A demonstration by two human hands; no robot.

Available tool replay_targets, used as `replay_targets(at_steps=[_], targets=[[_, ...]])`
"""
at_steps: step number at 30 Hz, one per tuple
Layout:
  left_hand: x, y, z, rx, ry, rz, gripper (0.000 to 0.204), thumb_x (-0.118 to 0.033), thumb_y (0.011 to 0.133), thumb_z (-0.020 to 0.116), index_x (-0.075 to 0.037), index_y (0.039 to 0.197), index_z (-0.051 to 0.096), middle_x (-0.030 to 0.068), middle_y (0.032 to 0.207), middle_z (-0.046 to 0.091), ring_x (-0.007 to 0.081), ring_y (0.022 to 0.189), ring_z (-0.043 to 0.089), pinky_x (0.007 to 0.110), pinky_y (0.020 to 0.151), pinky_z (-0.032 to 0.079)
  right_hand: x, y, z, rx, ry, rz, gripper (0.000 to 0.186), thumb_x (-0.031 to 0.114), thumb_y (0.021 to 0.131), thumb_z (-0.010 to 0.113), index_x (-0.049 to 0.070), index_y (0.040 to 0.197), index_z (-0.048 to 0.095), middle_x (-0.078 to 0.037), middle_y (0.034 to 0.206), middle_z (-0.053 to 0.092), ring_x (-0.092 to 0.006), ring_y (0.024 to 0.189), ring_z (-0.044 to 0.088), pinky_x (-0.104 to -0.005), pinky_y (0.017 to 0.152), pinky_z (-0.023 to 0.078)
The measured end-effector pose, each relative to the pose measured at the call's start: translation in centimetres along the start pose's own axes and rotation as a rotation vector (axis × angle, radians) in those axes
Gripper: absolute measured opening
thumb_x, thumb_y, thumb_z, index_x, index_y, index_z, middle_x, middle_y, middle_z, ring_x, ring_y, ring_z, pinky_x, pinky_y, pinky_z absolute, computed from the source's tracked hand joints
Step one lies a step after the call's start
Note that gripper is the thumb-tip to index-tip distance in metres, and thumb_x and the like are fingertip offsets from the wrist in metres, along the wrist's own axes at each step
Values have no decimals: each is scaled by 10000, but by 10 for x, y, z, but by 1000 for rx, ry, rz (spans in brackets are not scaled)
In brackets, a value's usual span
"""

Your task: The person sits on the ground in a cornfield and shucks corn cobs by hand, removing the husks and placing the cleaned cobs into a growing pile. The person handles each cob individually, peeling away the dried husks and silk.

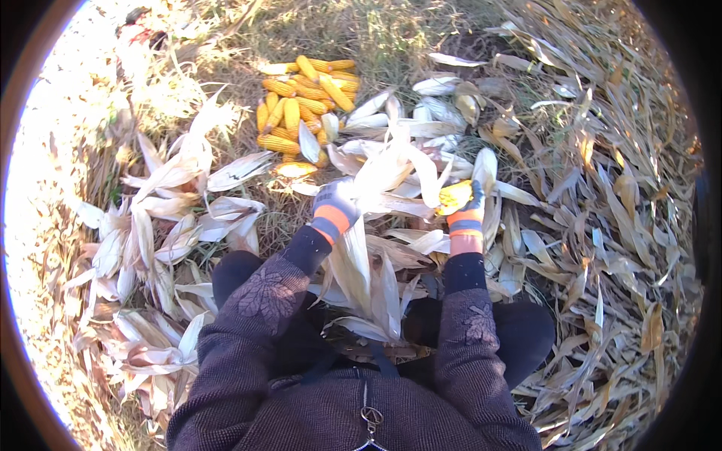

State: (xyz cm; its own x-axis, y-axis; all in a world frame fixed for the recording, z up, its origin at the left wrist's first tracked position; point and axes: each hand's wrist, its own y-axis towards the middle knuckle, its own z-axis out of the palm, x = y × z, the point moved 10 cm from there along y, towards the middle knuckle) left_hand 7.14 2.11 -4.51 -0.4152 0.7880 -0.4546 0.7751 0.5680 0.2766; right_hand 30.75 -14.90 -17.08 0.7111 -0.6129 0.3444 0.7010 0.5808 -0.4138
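Note:
My right hand [474, 204], in a grey glove with an orange cuff, is closed around a bare yellow corn cob [454, 196]. Pale dry husk lies close to its left. My left hand [338, 197], gloved the same way, is closed on a pale corn husk [352, 263], whose long leaves hang toward my lap. Glare washes out its fingertips. Just beyond this hand, husked yellow cobs [304, 105] lie in a heap, with one cob [295, 169] at the near end.
Unhusked ears [440, 113] in pale husks lie right of the cob heap. Loose husks [169, 218] are piled at the left. Dry stalks and leaves [602, 263] cover the ground at the right. My bent legs [523, 334] are on both sides of my lap.

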Motion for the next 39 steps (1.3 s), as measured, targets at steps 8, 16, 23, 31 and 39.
replay_targets(at_steps=[8, 16, 23, 31, 39], targets=[[155, 3, -164, -508, -569, -572, 426, -284, 754, 714, 24, 1039, 639, 155, 952, 686, 226, 837, 656, 321, 763, 483, 31, 20, -22, 89, 15, 21, 393, 365, 842, 592, 51, 1077, 571, -137, 1070, 628, -313, 944, 600, -481, 900, 462], [315, -193, -521, -1261, -1344, -439, 974, -731, 719, 553, -28, 1371, 383, 143, 1412, 408, 318, 1291, 387, 469, 1085, 307, -24, 4, -25, 32, -29, 60, 379, 362, 840, 603, 63, 1072, 572, -128, 1087, 619, -316, 976, 590, -488, 909, 460], [292, -272, -411, -1609, -1291, -691, 498, -522, 905, 457, -96, 1145, 552, 87, 1182, 580, 246, 1117, 511, 487, 967, 388, -82, -17, 29, 43, 103, 250, 304, 334, 834, 618, 64, 963, 568, -149, 918, 629, -335, 845, 606, -509, 844, 494], [-69, -27, -136, 78, -715, 55, 631, -254, 808, 717, -33, 1323, 426, 134, 1320, 470, 235, 1190, 481, 343, 1002, 376, -106, -65, 94, 78, 175, 266, 195, 238, 858, 602, 62, 912, 535, -123, 831, 589, -305, 764, 589, -512, 840, 493], [-61, -29, -51, 198, -203, 132, 636, -301, 788, 711, 2, 1274, 433, 223, 1001, 620, 393, 902, 613, 410, 790, 485, -99, -66, 89, 80, 51, 162, 279, 258, 828, 657, 39, 958, 543, -127, 811, 618, -312, 748, 619, -487, 771, 517]])
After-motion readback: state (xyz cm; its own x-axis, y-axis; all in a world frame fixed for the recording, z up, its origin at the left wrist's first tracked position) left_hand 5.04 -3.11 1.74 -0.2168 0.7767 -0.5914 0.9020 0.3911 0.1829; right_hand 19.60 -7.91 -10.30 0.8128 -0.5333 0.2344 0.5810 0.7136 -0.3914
